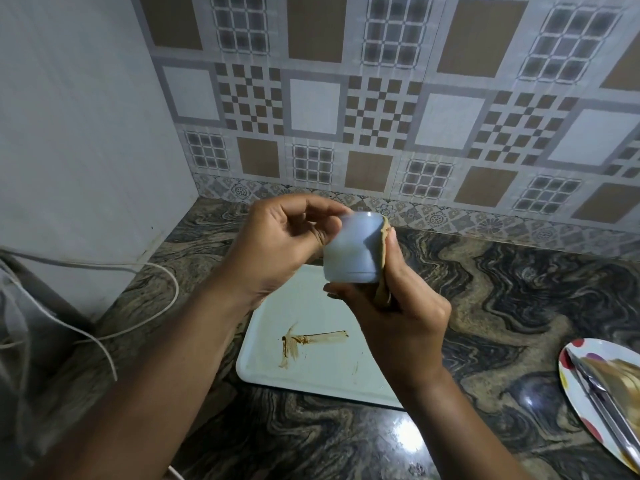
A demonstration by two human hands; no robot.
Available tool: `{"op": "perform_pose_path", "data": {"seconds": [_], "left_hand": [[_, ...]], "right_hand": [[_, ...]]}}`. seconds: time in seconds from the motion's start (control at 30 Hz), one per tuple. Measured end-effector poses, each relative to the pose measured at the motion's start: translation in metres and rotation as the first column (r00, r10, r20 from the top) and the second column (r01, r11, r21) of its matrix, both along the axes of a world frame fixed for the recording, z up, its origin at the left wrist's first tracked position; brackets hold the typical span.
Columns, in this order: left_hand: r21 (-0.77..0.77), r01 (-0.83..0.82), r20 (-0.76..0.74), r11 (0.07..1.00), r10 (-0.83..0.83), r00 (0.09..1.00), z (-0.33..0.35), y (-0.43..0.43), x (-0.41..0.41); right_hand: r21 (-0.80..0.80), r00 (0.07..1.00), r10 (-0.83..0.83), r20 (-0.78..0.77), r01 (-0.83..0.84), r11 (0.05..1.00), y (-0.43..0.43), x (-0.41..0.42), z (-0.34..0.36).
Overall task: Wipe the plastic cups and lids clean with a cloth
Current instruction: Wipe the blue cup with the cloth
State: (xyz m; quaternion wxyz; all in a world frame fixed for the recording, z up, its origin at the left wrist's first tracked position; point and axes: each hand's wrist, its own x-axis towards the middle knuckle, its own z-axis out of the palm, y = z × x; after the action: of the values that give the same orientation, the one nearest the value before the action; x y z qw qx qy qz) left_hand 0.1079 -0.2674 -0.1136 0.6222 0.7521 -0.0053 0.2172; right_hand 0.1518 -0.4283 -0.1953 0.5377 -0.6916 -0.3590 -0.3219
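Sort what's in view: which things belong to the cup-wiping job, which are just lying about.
Job: plastic cup, gripped by left hand; cloth, pressed to it by right hand.
Lying about: smeared white tray, dotted plate, metal utensil, white cable.

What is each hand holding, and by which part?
The left hand grips the cup by its left side near the top; the right hand holds a cloth against the cup's right side.

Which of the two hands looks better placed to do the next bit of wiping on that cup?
Right, probably. The right hand presses the tan cloth against the cup, so it can simply rub on. The left hand grips the cup's other side with no cloth, steadying it.
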Motion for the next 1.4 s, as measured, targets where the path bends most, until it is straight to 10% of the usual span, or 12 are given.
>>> {"op": "perform_pose_path", "data": {"seconds": [0.13, 0.33, 0.5, 0.8, 0.97, 1.23, 1.4], "left_hand": [[0.216, -0.064, 0.085, 0.974, 0.046, 0.995, -0.001, -0.008, -0.002], [-0.132, 0.055, -0.023, 0.990, -0.058, 0.998, -0.007, -0.001, -0.002], [0.076, -0.023, 0.044, 0.997, 0.020, 0.999, -0.008, -0.007, 0.000], [-0.091, -0.017, -0.019, 0.996, 0.015, 1.000, -0.005, -0.006, -0.002], [0.272, -0.127, 0.127, 0.954, 0.096, 0.987, -0.002, -0.013, -0.003], [-0.232, 0.092, -0.015, 0.968, -0.099, 0.995, 0.003, -0.008, -0.006], [0.069, -0.036, 0.066, 0.997, 0.031, 0.997, 0.001, -0.015, -0.007]], "right_hand": [[-0.063, 0.992, -0.075, 0.104, 0.081, 0.995, 0.000, 0.002, -0.004], [0.220, 0.919, 0.255, -0.301, -0.193, 0.956, -0.001, 0.000, 0.002], [-0.062, 0.994, -0.070, 0.080, 0.075, 0.995, -0.002, 0.003, 0.002], [0.045, 0.995, 0.028, -0.094, -0.024, 0.999, -0.002, 0.001, 0.005], [-0.097, 0.990, -0.095, 0.102, 0.105, 0.990, -0.002, -0.001, 0.005], [0.128, 0.987, 0.107, -0.120, -0.091, 0.988, -0.005, -0.002, 0.009], [-0.056, 0.986, -0.110, 0.125, 0.117, 0.992, -0.004, 0.000, 0.007]]}}
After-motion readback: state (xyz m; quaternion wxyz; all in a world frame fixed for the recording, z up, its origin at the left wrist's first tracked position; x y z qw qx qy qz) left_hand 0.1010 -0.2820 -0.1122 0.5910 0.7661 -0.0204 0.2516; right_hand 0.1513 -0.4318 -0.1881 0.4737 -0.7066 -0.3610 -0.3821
